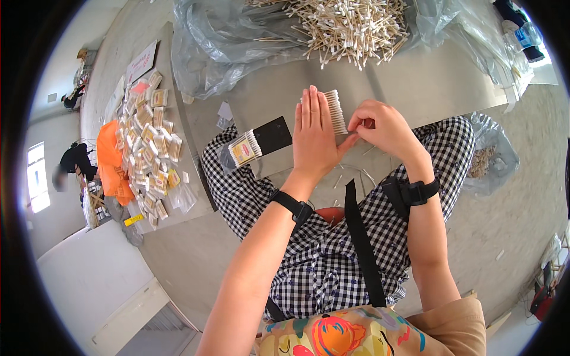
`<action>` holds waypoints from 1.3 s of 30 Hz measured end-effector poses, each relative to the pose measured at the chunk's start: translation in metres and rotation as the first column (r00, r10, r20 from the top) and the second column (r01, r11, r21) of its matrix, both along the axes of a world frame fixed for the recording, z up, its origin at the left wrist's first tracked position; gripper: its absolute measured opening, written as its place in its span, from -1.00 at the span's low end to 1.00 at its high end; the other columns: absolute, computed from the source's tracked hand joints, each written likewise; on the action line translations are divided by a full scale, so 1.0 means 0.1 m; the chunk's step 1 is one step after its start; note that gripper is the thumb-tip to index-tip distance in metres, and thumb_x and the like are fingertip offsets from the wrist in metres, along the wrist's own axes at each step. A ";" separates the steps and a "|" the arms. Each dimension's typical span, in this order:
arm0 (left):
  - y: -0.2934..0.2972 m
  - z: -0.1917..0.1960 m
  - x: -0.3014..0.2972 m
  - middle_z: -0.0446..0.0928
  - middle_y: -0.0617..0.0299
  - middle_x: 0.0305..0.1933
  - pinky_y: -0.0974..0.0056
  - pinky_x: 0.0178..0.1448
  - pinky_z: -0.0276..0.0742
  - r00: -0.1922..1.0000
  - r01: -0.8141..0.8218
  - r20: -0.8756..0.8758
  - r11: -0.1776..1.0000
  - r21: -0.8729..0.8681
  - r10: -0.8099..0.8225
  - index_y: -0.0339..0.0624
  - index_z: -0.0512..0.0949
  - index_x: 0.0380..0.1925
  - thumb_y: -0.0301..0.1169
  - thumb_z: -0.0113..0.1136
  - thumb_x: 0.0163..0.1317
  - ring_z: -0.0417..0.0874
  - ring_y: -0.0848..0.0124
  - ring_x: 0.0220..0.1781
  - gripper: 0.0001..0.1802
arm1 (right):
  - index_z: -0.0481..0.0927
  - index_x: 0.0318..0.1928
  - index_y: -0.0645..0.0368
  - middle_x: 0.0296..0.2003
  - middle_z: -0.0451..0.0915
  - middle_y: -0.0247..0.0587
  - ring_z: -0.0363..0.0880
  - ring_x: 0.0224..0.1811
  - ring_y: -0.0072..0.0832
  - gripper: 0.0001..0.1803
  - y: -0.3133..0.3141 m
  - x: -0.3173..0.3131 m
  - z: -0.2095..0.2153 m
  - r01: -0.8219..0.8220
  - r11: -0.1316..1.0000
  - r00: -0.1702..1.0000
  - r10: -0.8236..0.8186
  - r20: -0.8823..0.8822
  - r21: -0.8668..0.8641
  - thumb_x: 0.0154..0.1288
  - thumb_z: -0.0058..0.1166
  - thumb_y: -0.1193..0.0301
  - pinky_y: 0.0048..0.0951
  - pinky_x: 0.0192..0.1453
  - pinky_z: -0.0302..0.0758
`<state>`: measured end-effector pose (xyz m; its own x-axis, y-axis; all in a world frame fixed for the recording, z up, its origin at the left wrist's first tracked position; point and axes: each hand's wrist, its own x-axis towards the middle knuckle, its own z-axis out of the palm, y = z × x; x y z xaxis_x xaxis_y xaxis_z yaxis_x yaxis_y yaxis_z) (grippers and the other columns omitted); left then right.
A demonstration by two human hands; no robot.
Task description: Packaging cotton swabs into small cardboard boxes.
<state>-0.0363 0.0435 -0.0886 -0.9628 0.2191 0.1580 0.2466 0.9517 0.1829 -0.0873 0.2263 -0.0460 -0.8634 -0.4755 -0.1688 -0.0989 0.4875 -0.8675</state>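
My left hand (314,130) lies flat, its fingers straight and close together, over the left part of a row of cotton swabs (335,111) on the metal tabletop (255,89). At the row's lower right corner, my right hand (383,127) is closed in a pinch. What its fingertips hold, if anything, is too small to make out. Left of my left hand is a flat black piece (275,135), and beside it a clear packet of cotton swabs (244,149) with a yellow and red label rests by my left thigh.
A large heap of loose cotton swabs (356,29) lies on clear plastic sheeting (219,47) at the far side. Many filled packets (151,142) cover a board at left, beside an orange bag (110,157). A plastic bag (496,157) stands at right. Another person (78,161) is at far left.
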 end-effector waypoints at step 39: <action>0.02 0.02 -0.01 0.02 -0.34 0.56 -0.05 0.63 -0.04 1.000 -0.012 -0.013 1.000 0.004 0.012 -0.61 0.06 0.42 0.30 0.11 0.23 0.00 -0.09 0.63 0.17 | 0.72 -0.34 0.15 -0.32 0.62 -0.21 0.62 -0.27 -0.23 -0.83 -0.02 -0.02 -0.06 -0.030 0.999 0.996 0.033 -0.085 0.040 0.12 0.05 0.53 -0.28 -0.15 0.53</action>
<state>-0.0372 0.0452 -0.0870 -0.9632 0.2066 0.1716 0.2373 0.9540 0.1834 -0.0895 0.2241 -0.0524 -0.8603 -0.4971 -0.1135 -0.1877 0.5158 -0.8359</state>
